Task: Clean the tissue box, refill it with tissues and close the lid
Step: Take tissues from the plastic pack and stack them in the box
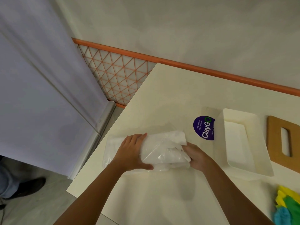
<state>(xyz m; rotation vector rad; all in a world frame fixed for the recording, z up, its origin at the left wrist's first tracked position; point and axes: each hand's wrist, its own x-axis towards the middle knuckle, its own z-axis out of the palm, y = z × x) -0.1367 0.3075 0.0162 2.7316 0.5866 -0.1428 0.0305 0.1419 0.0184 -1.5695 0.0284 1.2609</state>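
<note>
A pack of white tissues (162, 148) in clear plastic wrap lies on the cream table (162, 98). My left hand (131, 151) grips the pack's left side, fingers over the top and thumb underneath. My right hand (198, 156) pinches the tissues and loose wrap at the pack's right end. To the right stands the white tissue box (240, 143), open and empty inside. Its brown wooden lid (276, 137) with a slot lies flat further right.
A purple ClayGo sticker (204, 129) sits on the table beside the box. Yellow, green and blue cloths (287, 205) lie at the lower right edge. The table's left edge drops to the floor, where a person's dark shoe (30, 185) stands. An orange lattice rail (116, 75) runs behind.
</note>
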